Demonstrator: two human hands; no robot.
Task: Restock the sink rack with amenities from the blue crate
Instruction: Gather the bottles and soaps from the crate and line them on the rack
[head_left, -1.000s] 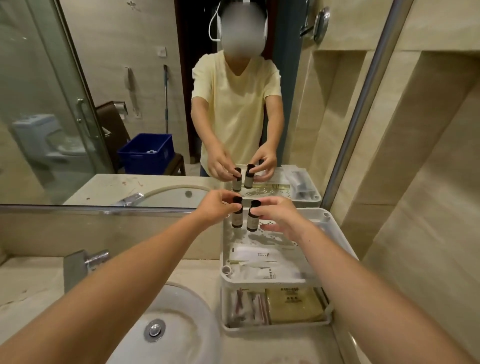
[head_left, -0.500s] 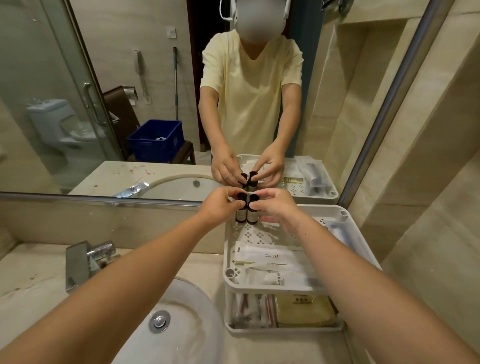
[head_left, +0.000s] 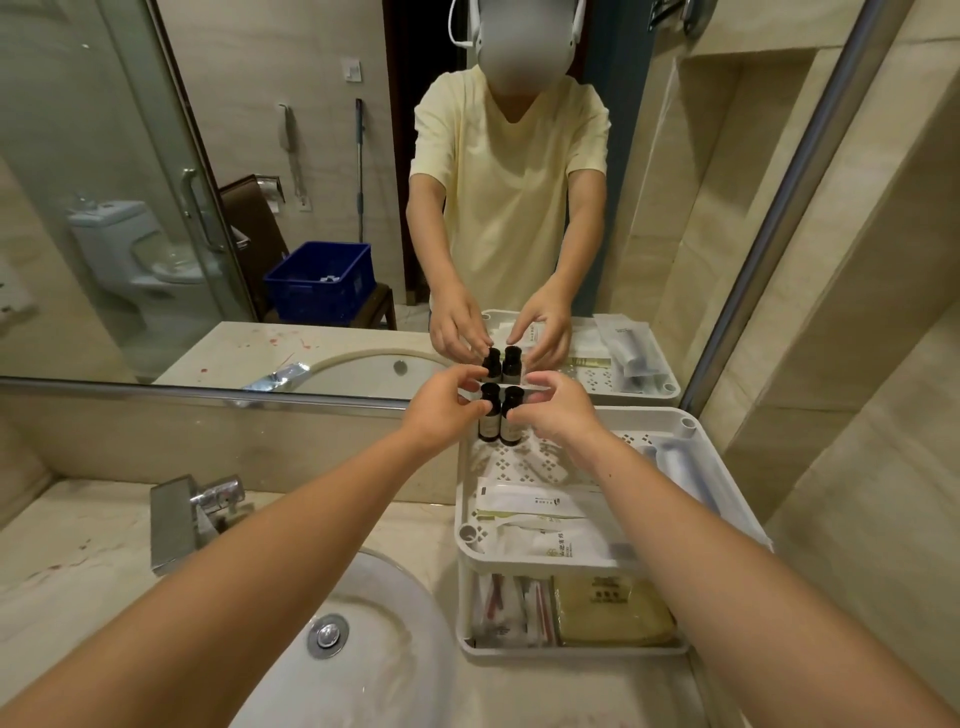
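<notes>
Two small dark bottles with black caps stand side by side at the back left of the white sink rack's (head_left: 730, 501) top tier, close to the mirror. My left hand (head_left: 447, 410) pinches the left bottle (head_left: 489, 422) near its neck. My right hand (head_left: 558, 415) pinches the right bottle (head_left: 511, 423) the same way. White sachets (head_left: 535, 506) lie at the front of that tier and wrapped tubes (head_left: 680, 467) along its right side. The blue crate (head_left: 322, 283) shows only as a reflection in the mirror, on a chair behind me.
The rack's lower tier (head_left: 571, 649) holds packets and a yellow-green pack. A white basin (head_left: 363, 649) and a chrome faucet (head_left: 195, 512) are to the left on the beige counter. The mirror's edge (head_left: 208, 391) runs just behind the bottles. A tiled wall closes in the right.
Both hands have carried the bottles down and back, from above the rack to its back-left corner, where they now stand together on the top tier.
</notes>
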